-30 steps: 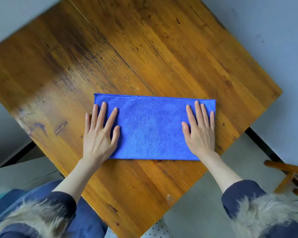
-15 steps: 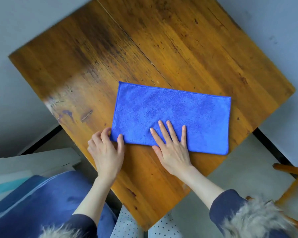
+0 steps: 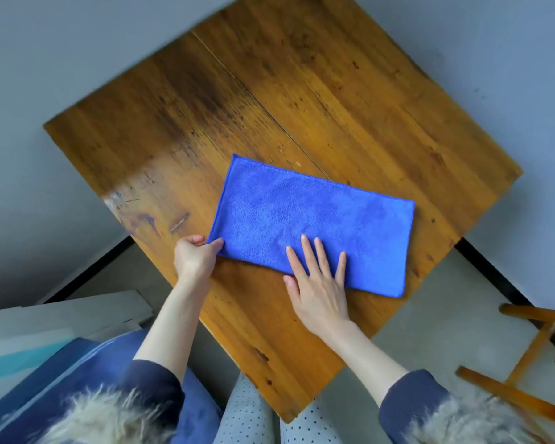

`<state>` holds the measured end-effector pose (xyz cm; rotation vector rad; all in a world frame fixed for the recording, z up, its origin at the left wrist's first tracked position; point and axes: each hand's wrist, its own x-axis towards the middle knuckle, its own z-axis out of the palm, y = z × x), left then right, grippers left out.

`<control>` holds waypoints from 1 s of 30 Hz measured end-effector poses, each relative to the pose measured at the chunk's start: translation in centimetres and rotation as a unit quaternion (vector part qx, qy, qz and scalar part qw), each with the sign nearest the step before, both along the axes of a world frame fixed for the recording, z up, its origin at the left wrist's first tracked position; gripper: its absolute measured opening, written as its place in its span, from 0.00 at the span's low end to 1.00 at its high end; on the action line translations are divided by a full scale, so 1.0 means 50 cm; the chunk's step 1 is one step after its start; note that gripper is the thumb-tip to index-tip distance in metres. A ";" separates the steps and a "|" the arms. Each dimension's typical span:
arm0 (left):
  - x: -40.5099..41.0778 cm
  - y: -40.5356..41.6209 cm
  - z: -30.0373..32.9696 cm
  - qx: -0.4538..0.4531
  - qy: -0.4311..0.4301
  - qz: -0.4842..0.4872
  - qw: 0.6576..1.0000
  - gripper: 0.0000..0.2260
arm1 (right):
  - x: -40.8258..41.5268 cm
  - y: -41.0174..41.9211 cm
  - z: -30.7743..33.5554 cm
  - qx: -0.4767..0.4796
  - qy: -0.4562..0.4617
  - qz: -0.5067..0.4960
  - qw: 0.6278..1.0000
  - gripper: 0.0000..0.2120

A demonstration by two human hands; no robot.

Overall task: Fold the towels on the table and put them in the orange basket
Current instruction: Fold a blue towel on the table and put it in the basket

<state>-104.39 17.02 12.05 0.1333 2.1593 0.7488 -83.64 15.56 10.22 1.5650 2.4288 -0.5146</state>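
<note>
A blue towel [image 3: 318, 216], folded into a long rectangle, lies flat on the wooden table [image 3: 269, 107] near its front right corner. My left hand [image 3: 195, 255] pinches the towel's near left corner between thumb and curled fingers. With fingers straight and spread, my right hand [image 3: 318, 280] presses flat on the towel's near edge at about its middle. No orange basket is in view.
A wooden chair frame [image 3: 526, 350] stands on the floor at the lower right. Pale boards [image 3: 61, 315] lie at the lower left, beside a blue cushion or cloth. The table's near corner points toward my knees.
My right hand slid from the towel's right end to the middle of its near edge. My left hand left the towel's left end and took hold of the near left corner. The view shifted left.
</note>
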 end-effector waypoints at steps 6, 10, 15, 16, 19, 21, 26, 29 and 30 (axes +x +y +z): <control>-0.006 0.008 0.040 0.045 -0.139 -0.033 0.989 0.05 | 0.042 -0.003 0.007 -0.050 0.058 -0.026 0.997 0.25; 0.039 0.010 0.088 0.138 -0.104 -0.063 0.983 0.08 | 0.078 0.029 0.043 -0.075 0.244 -0.199 0.946 0.21; 0.168 0.026 0.140 0.217 0.027 -0.216 0.952 0.13 | 0.166 0.077 0.098 -0.188 0.410 -0.471 0.758 0.10; 0.202 0.028 0.145 0.235 0.049 -0.253 0.937 0.13 | 0.187 0.087 0.106 -0.211 0.433 -0.505 0.716 0.09; 0.302 0.028 0.124 0.259 0.106 -0.385 0.880 0.14 | 0.248 0.122 0.111 -0.260 0.461 -0.536 0.658 0.15; 0.352 0.019 0.089 0.210 0.110 -0.463 0.854 0.15 | 0.269 0.150 0.105 -0.287 0.458 -0.525 0.658 0.19; 0.400 -0.011 0.022 0.147 0.159 -0.560 0.800 0.16 | 0.250 0.211 0.075 -0.288 0.407 -0.499 0.709 0.18; 0.412 -0.012 0.020 0.171 0.181 -0.532 0.810 0.15 | 0.235 0.236 0.054 -0.244 0.397 -0.522 0.715 0.21; 0.417 -0.011 0.023 0.180 0.183 -0.521 0.814 0.14 | 0.232 0.241 0.048 -0.233 0.388 -0.512 0.730 0.18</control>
